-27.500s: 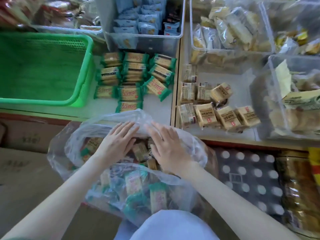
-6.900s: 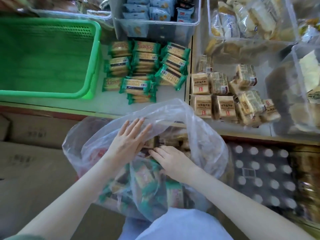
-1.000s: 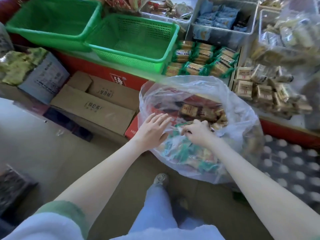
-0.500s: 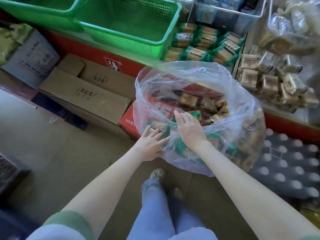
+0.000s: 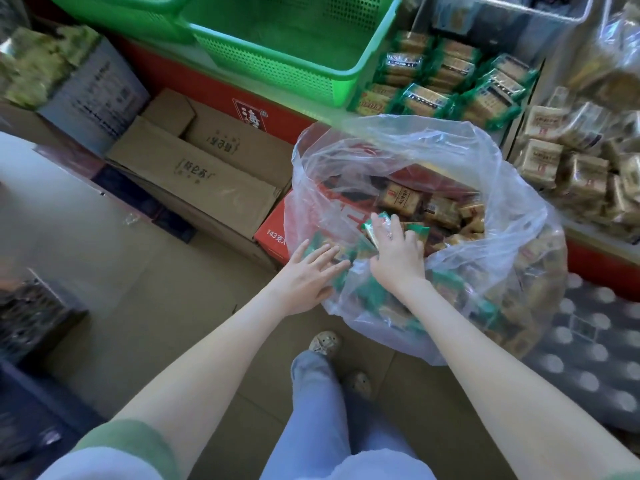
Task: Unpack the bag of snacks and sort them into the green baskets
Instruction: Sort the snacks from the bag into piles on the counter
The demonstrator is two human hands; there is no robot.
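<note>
A clear plastic bag (image 5: pixel 491 188) stands open on the floor, holding several green and several brown snack packets. My right hand (image 5: pixel 396 256) is inside the bag's mouth, its fingers curled round a green-wrapped packet (image 5: pixel 375 225). My left hand (image 5: pixel 306 271) presses flat against the bag's outer left side with its fingers spread. An empty green basket (image 5: pixel 311 53) sits on the shelf above, and a second green basket (image 5: pixel 131 8) shows at its left. Green packets (image 5: pixel 446 81) and brown packets (image 5: pixel 568 161) lie sorted on the shelf.
Flattened cardboard boxes (image 5: pixel 207 168) and a red carton (image 5: pixel 273 233) lie left of the bag. A wrapped pack of bottles (image 5: pixel 588 351) sits at the right. Clear bins (image 5: pixel 502 15) stand behind the shelf piles. My legs and shoes (image 5: pixel 325 341) are below the bag.
My right hand has closed round a green packet and lifted it slightly inside the bag. My left hand stays on the bag's side. The view has tilted down a little.
</note>
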